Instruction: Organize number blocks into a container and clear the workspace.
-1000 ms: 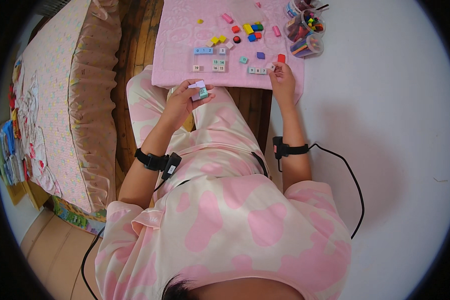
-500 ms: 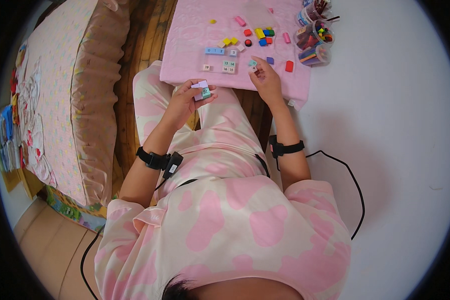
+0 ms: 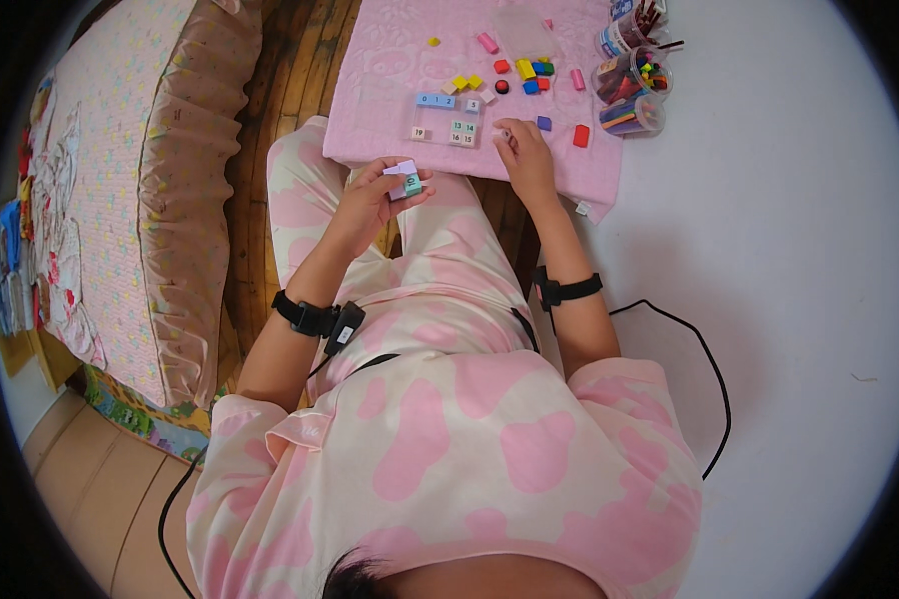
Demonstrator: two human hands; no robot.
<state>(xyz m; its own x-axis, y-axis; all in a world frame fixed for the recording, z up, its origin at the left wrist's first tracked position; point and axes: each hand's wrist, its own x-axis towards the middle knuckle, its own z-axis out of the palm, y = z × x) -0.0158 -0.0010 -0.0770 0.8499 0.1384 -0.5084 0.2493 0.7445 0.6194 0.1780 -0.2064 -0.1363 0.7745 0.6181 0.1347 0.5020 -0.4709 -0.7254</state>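
Note:
My left hand [image 3: 370, 200], over my lap in front of the table edge, holds a few small cubes: lilac ones [image 3: 398, 170] and a mint-green one [image 3: 413, 184] with a printed mark. My right hand [image 3: 530, 168] is at the right side of a shallow clear tray [image 3: 432, 119]. Its fingers pinch a small numbered block [image 3: 506, 136], mostly hidden by the fingertips. Inside the tray, blue cubes [image 3: 436, 101] form a row at the far left, and mint and white cubes [image 3: 462, 133] sit grouped at the near right. A single white cube [image 3: 419, 133] occupies the near left corner.
Behind the tray lie loose coloured blocks [image 3: 525, 69], yellow cubes [image 3: 466, 83] and a clear lid [image 3: 525, 30] on the pink cloth [image 3: 375, 90]. A red block [image 3: 581, 136] lies to the right. Tubs of pens [image 3: 633, 116] line the right edge by a white wall [image 3: 769, 200].
My right hand has shifted slightly left toward the tray, and its fingers now cover more of the block. The left hand stays in place with its cubes.

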